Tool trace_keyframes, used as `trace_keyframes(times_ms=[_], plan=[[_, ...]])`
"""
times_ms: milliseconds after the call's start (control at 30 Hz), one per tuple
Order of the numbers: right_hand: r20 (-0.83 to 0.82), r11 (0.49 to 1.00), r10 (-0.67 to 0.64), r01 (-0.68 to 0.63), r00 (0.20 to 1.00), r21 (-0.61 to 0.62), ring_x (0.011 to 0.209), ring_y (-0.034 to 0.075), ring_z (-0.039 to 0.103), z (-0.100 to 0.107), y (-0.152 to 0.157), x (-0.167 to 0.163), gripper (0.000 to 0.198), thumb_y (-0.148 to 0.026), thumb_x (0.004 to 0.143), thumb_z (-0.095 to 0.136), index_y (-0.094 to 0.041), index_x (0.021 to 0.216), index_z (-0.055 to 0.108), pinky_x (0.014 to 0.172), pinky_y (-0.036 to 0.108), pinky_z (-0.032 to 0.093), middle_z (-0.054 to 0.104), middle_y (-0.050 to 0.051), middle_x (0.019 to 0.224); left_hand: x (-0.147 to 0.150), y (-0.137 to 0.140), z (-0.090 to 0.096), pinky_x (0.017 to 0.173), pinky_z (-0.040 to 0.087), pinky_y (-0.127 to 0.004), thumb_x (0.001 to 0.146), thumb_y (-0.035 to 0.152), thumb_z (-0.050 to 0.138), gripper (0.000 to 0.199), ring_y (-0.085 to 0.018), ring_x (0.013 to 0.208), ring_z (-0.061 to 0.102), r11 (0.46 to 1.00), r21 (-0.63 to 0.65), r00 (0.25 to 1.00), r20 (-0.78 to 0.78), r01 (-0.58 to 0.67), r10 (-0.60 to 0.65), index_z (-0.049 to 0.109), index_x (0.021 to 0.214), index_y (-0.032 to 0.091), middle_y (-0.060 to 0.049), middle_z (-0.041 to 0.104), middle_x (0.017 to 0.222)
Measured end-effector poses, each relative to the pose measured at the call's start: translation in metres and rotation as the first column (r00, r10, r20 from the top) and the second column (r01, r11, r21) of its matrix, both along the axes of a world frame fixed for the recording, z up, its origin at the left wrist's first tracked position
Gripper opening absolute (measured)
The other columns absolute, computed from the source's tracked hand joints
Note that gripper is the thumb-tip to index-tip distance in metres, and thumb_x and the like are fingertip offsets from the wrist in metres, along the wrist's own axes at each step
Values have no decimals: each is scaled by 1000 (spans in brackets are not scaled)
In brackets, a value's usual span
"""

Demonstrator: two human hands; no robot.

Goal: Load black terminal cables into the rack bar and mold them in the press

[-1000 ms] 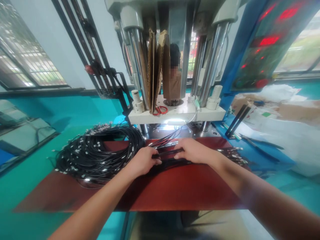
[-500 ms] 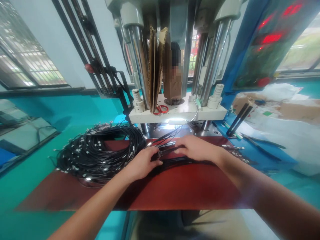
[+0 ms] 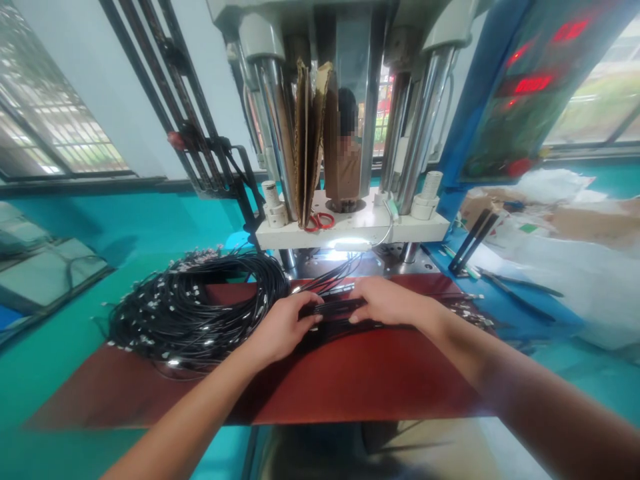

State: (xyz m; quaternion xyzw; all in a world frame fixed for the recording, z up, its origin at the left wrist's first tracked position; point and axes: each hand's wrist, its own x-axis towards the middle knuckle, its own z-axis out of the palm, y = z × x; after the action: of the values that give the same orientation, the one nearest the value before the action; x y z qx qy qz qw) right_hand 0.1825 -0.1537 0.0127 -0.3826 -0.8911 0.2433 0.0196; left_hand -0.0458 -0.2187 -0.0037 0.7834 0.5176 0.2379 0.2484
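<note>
My left hand (image 3: 289,325) is closed with thumb and fingers around a few thin black cables (image 3: 334,308) above the red-brown board (image 3: 380,380). Close by on the right, my right hand (image 3: 383,301) grips the same strands, its fingertips pinched over them. A short stretch of cable shows between the two hands. Left of my left hand lies a big coiled heap of black cables (image 3: 185,317) with small white and metal ends. Several cable ends (image 3: 473,310) show on the board beyond my right wrist.
A press with a white plate (image 3: 415,230) and steel columns stands directly behind the board, a bright lamp (image 3: 345,245) under it. Red-handled scissors (image 3: 320,221) and cardboard pieces (image 3: 311,153) rest on the plate. Black tweezers (image 3: 520,297) and white plastic bags (image 3: 585,267) lie at right.
The cables between my hands now lie closer together and straighter. Both hands stay nearly in place, and the view has shifted slightly.
</note>
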Motion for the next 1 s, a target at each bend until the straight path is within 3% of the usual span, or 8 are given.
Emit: trace_keyframes(times_ms=[100,200,367,533,667,733,867,1000], plan=[[-40,997,7,-5,999,71,81,20,60,7,-2,0,17,-32,81,62,-18,87,70,69,27,40,67,7,88,-2,1,1,81,42,-27,89,23,47,22,-17,88,58,999,35,1000,0,22,-22,57,108,21,-3,63,97],[-59,993,23,-16,998,117,84,20,60,13,-5,0,18,-31,84,58,-18,89,69,72,28,41,68,8,90,-3,6,-2,85,42,-30,86,26,52,24,-21,94,58,996,53,991,-122,66,-59,60,108,19,-7,63,103],[-12,996,15,-14,1000,90,75,19,60,6,-3,-1,16,-29,83,59,-18,84,69,68,28,41,68,7,83,2,14,-9,73,42,-32,83,29,54,17,-25,81,61,999,-38,942,-335,-14,1,65,87,17,-9,66,87],[-21,995,34,-31,999,98,84,20,61,2,-2,4,19,-31,80,62,-19,92,70,75,29,43,68,7,92,2,12,-1,70,40,-29,85,32,51,19,-22,77,60,997,-78,958,-288,-19,-5,64,82,18,-6,65,83],[-46,963,-37,48,998,264,116,29,50,0,-2,34,78,-44,64,76,-19,133,50,97,38,37,55,13,127,-10,9,12,71,39,-27,88,45,47,31,-20,80,58,980,-196,999,-37,28,-36,63,90,19,-3,65,87],[-3,937,-152,145,988,317,121,31,46,-3,0,55,89,-47,63,76,-16,139,42,101,41,34,50,15,134,-18,10,16,70,39,-26,86,51,48,37,-20,79,57,962,-267,998,58,50,-36,63,90,17,-3,65,84],[172,912,-290,218,941,348,102,29,60,6,4,93,35,-30,82,56,-20,115,64,87,39,42,67,11,109,-25,11,16,67,39,-26,85,51,51,40,-19,72,57,933,-345,988,145,104,-57,64,86,14,-4,64,73],[342,934,-265,152,902,323,84,26,64,55,1,109,21,-24,77,60,-24,95,71,67,32,44,70,8,90,-4,5,19,67,40,-26,85,43,54,39,-18,70,59,938,-319,987,122,136,-102,59,114,17,-4,65,84]])
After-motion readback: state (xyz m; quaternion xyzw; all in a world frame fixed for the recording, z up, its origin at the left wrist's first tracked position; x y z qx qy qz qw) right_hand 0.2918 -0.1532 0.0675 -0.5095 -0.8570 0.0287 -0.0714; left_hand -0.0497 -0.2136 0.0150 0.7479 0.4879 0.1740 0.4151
